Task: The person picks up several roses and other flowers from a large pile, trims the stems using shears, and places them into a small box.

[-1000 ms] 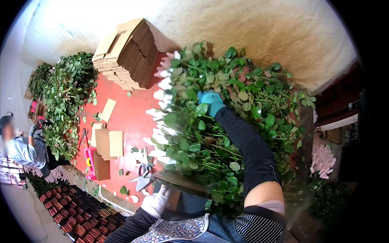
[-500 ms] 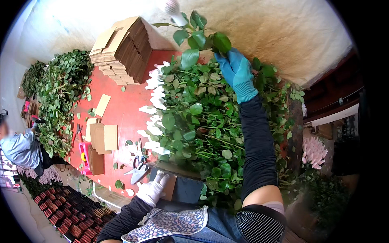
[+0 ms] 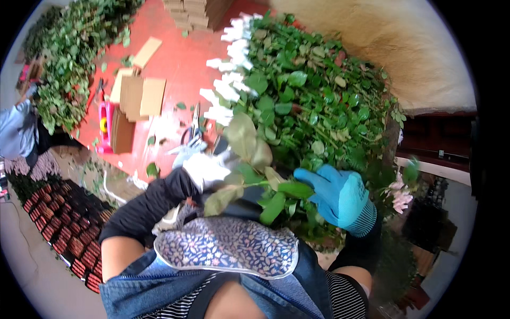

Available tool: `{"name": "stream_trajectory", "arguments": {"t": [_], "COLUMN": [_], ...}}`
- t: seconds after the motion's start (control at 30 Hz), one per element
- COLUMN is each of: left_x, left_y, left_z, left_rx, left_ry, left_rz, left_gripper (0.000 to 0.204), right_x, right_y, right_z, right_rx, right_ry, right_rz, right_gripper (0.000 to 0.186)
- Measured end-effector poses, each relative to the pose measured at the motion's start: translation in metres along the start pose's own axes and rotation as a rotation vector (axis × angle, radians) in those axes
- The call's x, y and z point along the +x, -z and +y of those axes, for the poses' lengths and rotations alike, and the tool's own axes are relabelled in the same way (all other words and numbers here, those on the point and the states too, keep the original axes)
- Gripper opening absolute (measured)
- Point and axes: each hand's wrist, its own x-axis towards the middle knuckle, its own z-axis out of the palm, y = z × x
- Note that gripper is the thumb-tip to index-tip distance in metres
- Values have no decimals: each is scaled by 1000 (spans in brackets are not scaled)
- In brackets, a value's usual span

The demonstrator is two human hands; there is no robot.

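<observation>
My right hand (image 3: pixel 340 196), in a blue knit glove, is closed around a rose stem (image 3: pixel 265 186) just in front of my apron. The stem's large leaves spread leftward toward my other hand and are smeared by motion. My left hand (image 3: pixel 207 171), in a white glove, is beside those leaves at the table's near edge; its fingers are blurred, and the rose's bloom cannot be made out. Scissors (image 3: pixel 194 127) lie just beyond it, with grey pruning shears (image 3: pixel 188 150) close by. A large heap of leafy roses (image 3: pixel 313 101), their heads in white sleeves (image 3: pixel 229 85), fills the table's right side.
On the red table (image 3: pixel 170 58) lie cardboard pieces (image 3: pixel 139 95), a pink holder (image 3: pixel 106 127) and a cardboard stack (image 3: pixel 196 13). More leafy stems (image 3: pixel 74 64) are heaped at the left, beside a co-worker in a blue sleeve (image 3: pixel 18 127). A wall (image 3: pixel 425 64) bounds the right.
My right hand has come down from the far side of the heap to my front, bringing the rose with it. My left hand has shifted slightly; the view has tipped downward.
</observation>
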Motion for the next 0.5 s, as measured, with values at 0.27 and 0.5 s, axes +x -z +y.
{"name": "stream_trajectory", "arguments": {"t": [0.27, 0.5], "left_x": [6, 8], "left_y": [6, 7], "left_z": [-16, -17], "left_rx": [-182, -244], "left_ry": [-146, -150], "left_rz": [1, -44], "left_gripper": [48, 50], "right_x": [-44, -45], "right_y": [-114, -158], "right_z": [-23, -27], "right_rx": [417, 497], "right_ry": [-269, -321], "right_rz": [-134, -158], "right_gripper": [18, 17]}}
